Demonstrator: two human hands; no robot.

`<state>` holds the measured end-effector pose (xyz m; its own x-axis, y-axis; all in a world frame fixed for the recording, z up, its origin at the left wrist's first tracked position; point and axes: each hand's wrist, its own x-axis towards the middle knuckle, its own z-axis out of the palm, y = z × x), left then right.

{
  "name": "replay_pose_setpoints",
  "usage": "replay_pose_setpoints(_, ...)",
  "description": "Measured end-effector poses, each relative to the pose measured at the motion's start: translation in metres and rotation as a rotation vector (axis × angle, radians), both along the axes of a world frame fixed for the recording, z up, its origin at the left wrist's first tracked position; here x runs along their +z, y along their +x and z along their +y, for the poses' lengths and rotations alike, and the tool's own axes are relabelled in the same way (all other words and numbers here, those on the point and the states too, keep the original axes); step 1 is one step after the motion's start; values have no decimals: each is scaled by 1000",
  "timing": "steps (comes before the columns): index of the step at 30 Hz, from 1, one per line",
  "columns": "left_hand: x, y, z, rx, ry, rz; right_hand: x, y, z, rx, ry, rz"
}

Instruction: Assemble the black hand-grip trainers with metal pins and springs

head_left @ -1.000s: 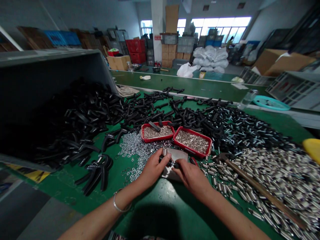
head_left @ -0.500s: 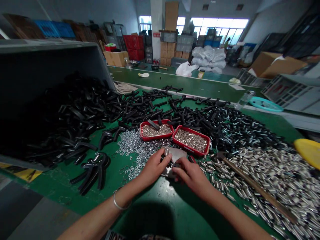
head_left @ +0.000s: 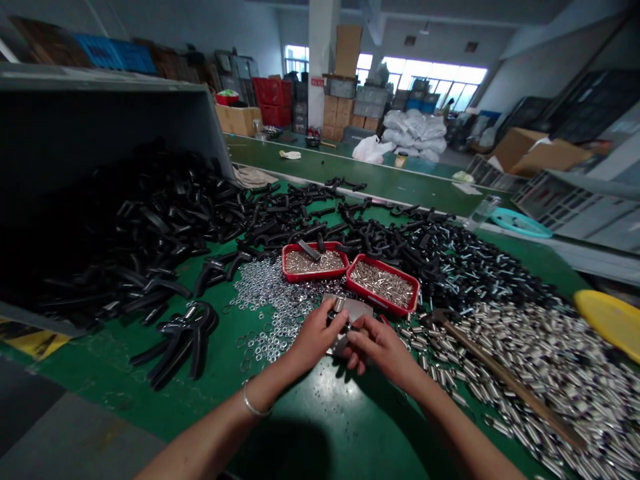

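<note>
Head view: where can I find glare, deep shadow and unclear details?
Head view: far windows wash out to white, and the grey bin sinks into shadow inside; head view: pale glare on the green tabletop, dark shadow nearer the bottom edge; head view: the dark piece between left hand and right hand is too unclear to identify.

Factory workshop: green desk [head_left: 330, 407] heaped with metal springs [head_left: 555, 367] at 4 o'clock, black parts [head_left: 165, 227] at 9, stacked red crates [head_left: 274, 103] at 11.
</note>
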<state>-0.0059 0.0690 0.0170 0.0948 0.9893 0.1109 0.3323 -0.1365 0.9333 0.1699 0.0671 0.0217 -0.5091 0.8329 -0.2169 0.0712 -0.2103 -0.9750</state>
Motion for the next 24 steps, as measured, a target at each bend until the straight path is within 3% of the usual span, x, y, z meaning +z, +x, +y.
replay_pose_setpoints(5,-25,23,30,100,-3,-225,-24,0,22,-275,81,72)
replay_pose_setpoints(7,-33,31,43,109,-40,-336,-31,1,29,-326,121,82)
replay_pose_setpoints(10,-42,38,54,119,-101,-432,-38,9,35,-294,226,0)
replay_pose_setpoints(14,-48,42,52,123,-124,-396,-46,19,36,-216,342,-196)
replay_pose_setpoints(19,-48,44,41,106,-157,-390,-55,17,35,-174,99,-159)
replay_pose_setpoints(24,-49,41,39,199,-149,-420,-52,13,29,-210,127,56)
